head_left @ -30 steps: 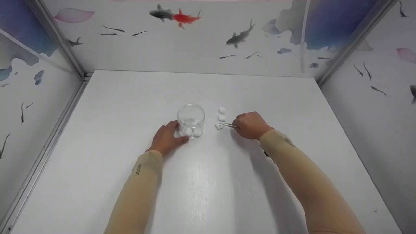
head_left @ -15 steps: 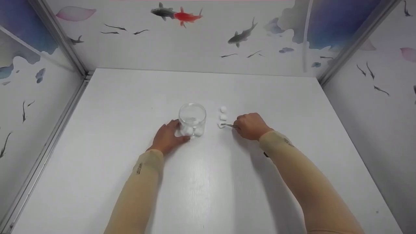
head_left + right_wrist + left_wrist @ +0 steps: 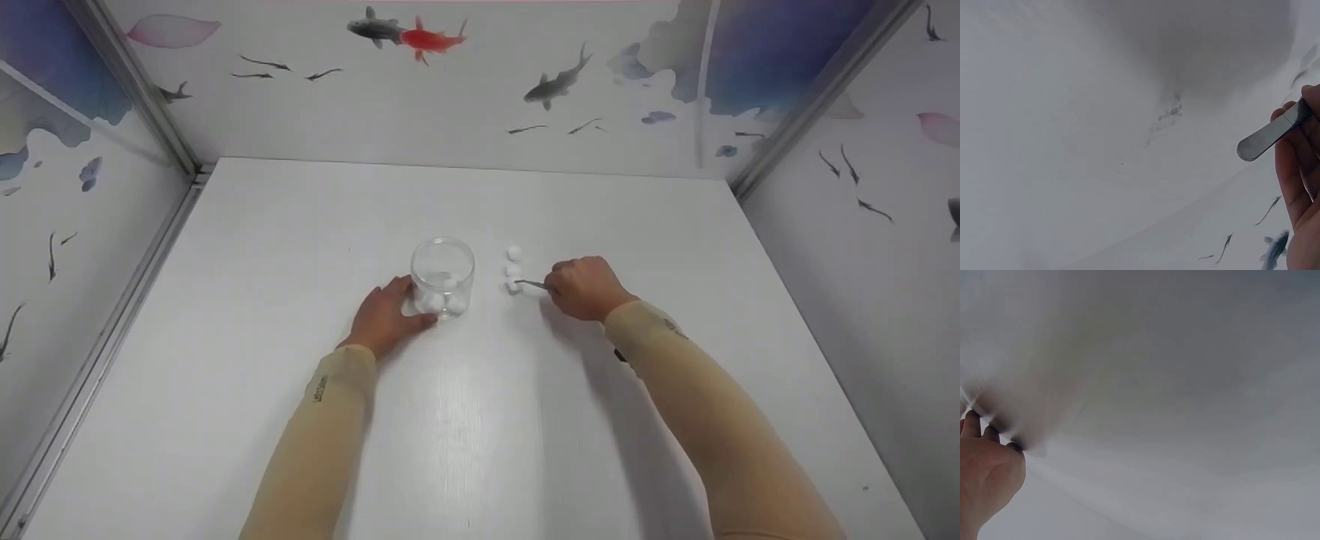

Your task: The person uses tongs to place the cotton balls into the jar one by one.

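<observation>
Clear plastic or glass, the round jar (image 3: 444,279) stands upright on the white table (image 3: 450,450), with several white balls (image 3: 455,304) at its bottom. Taking the jar as the dial's centre in the head view, the left hand (image 3: 386,322) sits at eight o'clock, its fingers and thumb curved round the lower wall, holding it. At three o'clock, just beside the jar, three small white pieces (image 3: 513,270) make a short row running from twelve toward six. The right hand (image 3: 590,288) lies further out at three o'clock and grips metal tweezers (image 3: 534,284), their tips pointing to nine and meeting the nearest piece; whether they pinch it, I cannot tell. In the right wrist view the flat tweezer end slants out of the fingers toward eight o'clock. Tan sleeves (image 3: 311,450) cover both arms, reaching in from seven and four. Beyond, at twelve, painted fish (image 3: 431,40) decorate the far wall (image 3: 375,120).
</observation>
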{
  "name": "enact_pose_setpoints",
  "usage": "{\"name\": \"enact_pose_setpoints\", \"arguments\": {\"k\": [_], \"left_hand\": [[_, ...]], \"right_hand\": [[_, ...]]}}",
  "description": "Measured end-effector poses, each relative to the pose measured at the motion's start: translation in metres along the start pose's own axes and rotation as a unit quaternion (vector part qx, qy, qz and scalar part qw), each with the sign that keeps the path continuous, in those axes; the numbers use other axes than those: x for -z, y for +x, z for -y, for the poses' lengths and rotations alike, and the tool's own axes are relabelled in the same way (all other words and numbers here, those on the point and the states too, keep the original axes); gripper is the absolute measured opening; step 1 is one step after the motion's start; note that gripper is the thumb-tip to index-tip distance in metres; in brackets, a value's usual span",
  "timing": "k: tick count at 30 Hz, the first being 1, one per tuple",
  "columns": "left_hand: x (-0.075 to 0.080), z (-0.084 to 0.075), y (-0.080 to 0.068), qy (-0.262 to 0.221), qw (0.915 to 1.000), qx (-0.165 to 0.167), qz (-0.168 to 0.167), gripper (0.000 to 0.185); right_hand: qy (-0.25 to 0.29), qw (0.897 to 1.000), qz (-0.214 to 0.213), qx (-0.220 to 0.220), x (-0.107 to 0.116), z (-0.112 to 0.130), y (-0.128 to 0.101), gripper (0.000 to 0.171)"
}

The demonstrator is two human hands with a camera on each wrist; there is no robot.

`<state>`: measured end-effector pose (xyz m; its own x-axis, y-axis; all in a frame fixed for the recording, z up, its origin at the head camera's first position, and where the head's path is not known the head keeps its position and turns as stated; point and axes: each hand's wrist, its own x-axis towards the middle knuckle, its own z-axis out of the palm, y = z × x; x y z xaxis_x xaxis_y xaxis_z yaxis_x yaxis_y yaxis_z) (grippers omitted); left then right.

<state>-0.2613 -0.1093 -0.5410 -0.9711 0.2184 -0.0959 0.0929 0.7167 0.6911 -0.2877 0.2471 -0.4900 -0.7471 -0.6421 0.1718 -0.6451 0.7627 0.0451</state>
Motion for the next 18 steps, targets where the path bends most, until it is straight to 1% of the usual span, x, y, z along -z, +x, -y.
{"name": "enact_pose_setpoints", "arguments": {"k": [6,11,15,18], "left_hand": [[0.0,0.0,0.0,-0.001,1.0,0.007,0.003,0.087],[0.0,0.0,0.0,-0.002,0.9999,0.01,0.003,0.087],[0.0,0.001,0.001,-0.001,1.0,0.004,0.003,0.088],[-0.001,0.002,0.002,0.002,1.0,0.0,0.002,0.088]], "right_hand": [[0.017,1.0,-0.017,0.003,0.004,-0.006,-0.006,0.015],[0.024,1.0,-0.01,-0.002,0.008,-0.009,-0.009,0.013],[0.024,1.0,-0.002,-0.007,0.012,-0.009,-0.011,0.012],[0.024,1.0,-0.007,-0.005,0.014,-0.007,-0.011,0.013]]}}
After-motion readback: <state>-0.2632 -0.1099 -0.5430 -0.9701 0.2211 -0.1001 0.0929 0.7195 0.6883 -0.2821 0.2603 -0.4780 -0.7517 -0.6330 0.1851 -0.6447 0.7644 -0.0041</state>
